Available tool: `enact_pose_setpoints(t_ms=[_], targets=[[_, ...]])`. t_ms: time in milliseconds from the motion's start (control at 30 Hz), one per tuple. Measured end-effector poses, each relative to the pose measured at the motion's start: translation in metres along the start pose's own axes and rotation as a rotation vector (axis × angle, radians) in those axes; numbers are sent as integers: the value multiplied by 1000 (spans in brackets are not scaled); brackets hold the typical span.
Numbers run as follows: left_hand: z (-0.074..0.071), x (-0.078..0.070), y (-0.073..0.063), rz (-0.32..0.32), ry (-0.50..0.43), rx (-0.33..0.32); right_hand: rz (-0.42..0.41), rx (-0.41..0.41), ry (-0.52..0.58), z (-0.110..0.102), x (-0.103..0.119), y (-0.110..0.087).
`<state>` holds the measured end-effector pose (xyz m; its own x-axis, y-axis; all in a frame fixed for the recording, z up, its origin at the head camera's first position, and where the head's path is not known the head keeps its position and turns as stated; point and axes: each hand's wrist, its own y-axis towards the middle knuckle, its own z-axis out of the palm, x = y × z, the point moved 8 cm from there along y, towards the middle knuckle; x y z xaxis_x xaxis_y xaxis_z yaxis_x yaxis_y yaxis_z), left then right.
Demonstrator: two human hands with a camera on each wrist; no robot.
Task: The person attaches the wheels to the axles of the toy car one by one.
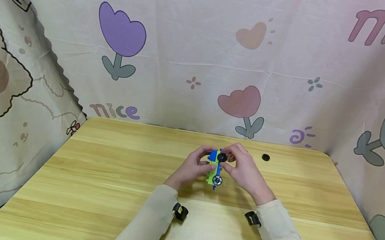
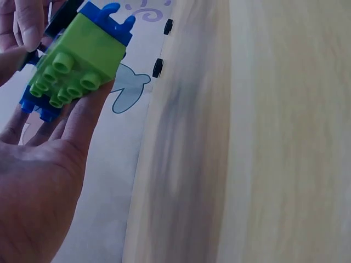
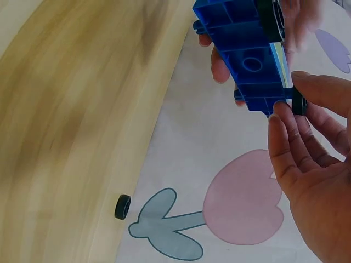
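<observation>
My left hand (image 1: 192, 167) grips a toy block car with a blue base (image 3: 249, 63) and green blocks (image 2: 90, 49) on top. The car is tipped on its side, its hollow underside towards the right wrist camera. Thumb and fingers of my right hand (image 1: 246, 174) pinch a black wheel (image 3: 299, 102) against one end of the base. Whether that wheel is fully on its axle, I cannot tell. Another wheel (image 1: 217, 180) sits on the same side, at the car's nearer end. Blue hooks (image 2: 109, 19) stick out from one end.
On the far right of the wooden table (image 1: 97, 188) lies a loose black wheel (image 1: 265, 157); the left wrist view has two such wheels, this one (image 2: 158, 68) and a farther one (image 2: 168, 26). A printed cloth (image 1: 188, 35) hangs behind the table and along both sides.
</observation>
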<state>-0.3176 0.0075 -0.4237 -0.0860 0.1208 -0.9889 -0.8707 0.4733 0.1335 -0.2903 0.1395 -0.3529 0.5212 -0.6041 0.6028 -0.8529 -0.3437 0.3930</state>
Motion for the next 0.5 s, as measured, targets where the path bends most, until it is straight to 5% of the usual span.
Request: enact_pose_setpoints(t_ms=[200, 500], targets=[[-2, 1, 1, -21, 20, -68, 18, 6, 33, 3, 0, 0], [-2, -1, -1, -24, 23, -85, 27, 28, 127, 5, -5, -3]])
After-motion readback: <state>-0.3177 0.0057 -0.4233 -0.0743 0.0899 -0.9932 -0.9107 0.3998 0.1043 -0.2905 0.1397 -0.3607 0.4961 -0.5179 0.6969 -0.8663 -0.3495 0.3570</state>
